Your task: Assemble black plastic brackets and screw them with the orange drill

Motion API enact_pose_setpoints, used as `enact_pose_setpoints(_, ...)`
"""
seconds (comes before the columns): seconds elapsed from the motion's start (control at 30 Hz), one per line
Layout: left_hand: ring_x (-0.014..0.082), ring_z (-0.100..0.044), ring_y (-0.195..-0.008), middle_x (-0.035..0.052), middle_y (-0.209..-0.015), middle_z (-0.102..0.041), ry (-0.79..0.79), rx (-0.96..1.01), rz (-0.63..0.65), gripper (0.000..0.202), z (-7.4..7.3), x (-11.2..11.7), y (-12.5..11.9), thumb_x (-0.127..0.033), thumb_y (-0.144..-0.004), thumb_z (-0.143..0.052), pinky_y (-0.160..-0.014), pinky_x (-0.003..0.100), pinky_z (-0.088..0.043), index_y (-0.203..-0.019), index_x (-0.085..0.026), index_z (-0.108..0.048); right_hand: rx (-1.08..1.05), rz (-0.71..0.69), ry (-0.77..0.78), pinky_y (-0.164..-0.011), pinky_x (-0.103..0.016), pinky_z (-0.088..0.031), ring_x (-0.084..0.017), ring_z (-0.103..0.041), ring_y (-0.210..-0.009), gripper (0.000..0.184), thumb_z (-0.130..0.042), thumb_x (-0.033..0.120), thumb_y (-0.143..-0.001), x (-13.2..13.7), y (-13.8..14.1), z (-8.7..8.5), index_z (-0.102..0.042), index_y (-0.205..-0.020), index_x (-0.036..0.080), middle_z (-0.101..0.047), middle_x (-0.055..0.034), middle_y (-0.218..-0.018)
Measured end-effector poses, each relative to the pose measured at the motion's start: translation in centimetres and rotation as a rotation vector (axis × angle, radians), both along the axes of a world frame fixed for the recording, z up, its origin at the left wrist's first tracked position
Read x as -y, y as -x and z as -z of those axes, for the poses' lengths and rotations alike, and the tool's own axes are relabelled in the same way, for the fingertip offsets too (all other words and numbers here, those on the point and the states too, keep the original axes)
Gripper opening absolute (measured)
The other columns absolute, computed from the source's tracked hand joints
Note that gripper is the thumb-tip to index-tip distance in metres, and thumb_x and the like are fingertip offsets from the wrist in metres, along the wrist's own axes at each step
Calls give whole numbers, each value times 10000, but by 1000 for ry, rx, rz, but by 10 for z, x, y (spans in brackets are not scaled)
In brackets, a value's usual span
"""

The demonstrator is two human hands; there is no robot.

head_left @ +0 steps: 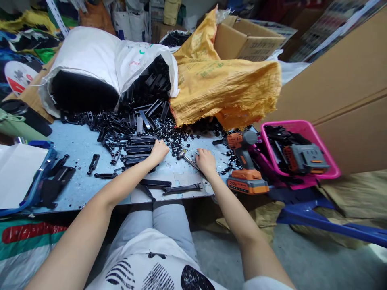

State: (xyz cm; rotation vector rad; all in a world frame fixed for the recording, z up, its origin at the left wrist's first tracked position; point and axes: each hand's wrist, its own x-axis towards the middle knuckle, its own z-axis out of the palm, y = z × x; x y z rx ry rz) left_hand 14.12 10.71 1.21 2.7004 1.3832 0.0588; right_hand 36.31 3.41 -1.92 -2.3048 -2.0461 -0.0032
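My left hand (158, 151) rests on a stack of long black plastic strips (137, 150) on the pale blue table (75, 145), fingers curled over their ends. My right hand (206, 160) is closed around a thin metal tool (186, 158) whose tip points left toward small black screws (178, 143) scattered on the table. Two more black strips (181, 188) lie near the table's front edge, between my forearms.
A white sack (105, 64) spills black parts at the back. A yellow sack (223, 84) lies beside it. An orange cordless drill (244, 165) stands right of my right hand, next to a pink basket (329, 161) holding batteries. Cardboard sheets (341, 80) lean at right.
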Motion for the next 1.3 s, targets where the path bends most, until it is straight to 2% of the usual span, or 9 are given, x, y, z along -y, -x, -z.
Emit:
enact_pose_setpoints(0.1,245,-563,-947,134,-929,-670,51,169,-45,162,-12,31,28,-120,-808,-545,-828,365,-414,-904,-112,-676,-105,35,31,-731,-309,-406,-226,-556,-884,266,-433,172,-873,-12,-7,5,-602,-1075,139,-601,-138,-1042)
enact_pose_setpoints(0.2,177,-600,-741,70,-835,-682,341,651,-268,214,-15,76,77,-251,-764,-617,-717,304,-453,-934,-139,-683,-372,-145,-91,-746,-294,-446,-190,-578,-850,227,-474,227,-863,4,4,6,-635,-1011,163,-606,-103,-1030)
enact_pose_setpoints(0.33,124,-579,-585,52,-704,-674,831,1165,-667,322,-1,124,131,-342,-623,-735,-589,257,-450,-846,-115,-687,-624,-419,-62,-735,-279,-483,-157,-604,-770,204,-556,286,-839,36,37,-11,-659,-985,187,-653,-64,-942)
enact_pose_setpoints(0.43,94,-557,-535,46,-650,-667,995,1315,-824,372,11,137,144,-319,-507,-808,-558,230,-439,-789,-107,-688,-678,-532,59,-747,-268,-490,-141,-617,-745,184,-584,264,-828,48,60,-29,-668,-963,172,-670,-67,-934)
enact_pose_setpoints(0.63,80,-537,-513,30,-616,-651,1084,1276,-822,363,11,131,140,-291,-471,-831,-553,223,-425,-750,-108,-689,-634,-573,257,-733,-243,-486,-129,-626,-706,146,-619,179,-790,54,76,-51,-689,-914,149,-694,-60,-875)
enact_pose_setpoints(0.8,67,-520,-493,11,-584,-635,1181,1167,-783,370,9,126,140,-263,-435,-842,-547,211,-405,-732,-110,-684,-566,-572,305,-723,-240,-482,-134,-633,-703,170,-598,137,-789,58,79,-58,-694,-928,147,-699,-71,-896)
enact_pose_setpoints(1.07,72,-507,-489,10,-583,-627,1116,1127,-778,348,1,118,139,-289,-456,-826,-526,215,-398,-714,-115,-670,-467,-696,348,-813,-262,-469,-172,-639,-861,202,-586,97,-781,56,91,-60,-698,-940,150,-703,-74,-937)
enact_pose_setpoints(1.17,64,-482,-471,5,-571,-611,1113,1104,-779,325,2,118,137,-290,-471,-815,-500,205,-373,-697,-113,-663,-415,-688,350,-821,-266,-462,-180,-636,-882,195,-575,108,-798,55,92,-61,-694,-947,149,-699,-82,-947)
enact_pose_setpoints(1.3,73,-465,-453,-2,-537,-586,1065,1012,-689,280,7,119,135,-304,-541,-785,-482,211,-372,-713,-114,-673,-301,-705,343,-802,-264,-447,-185,-625,-885,192,-537,79,-818,58,95,-65,-683,-931,132,-687,-98,-917)
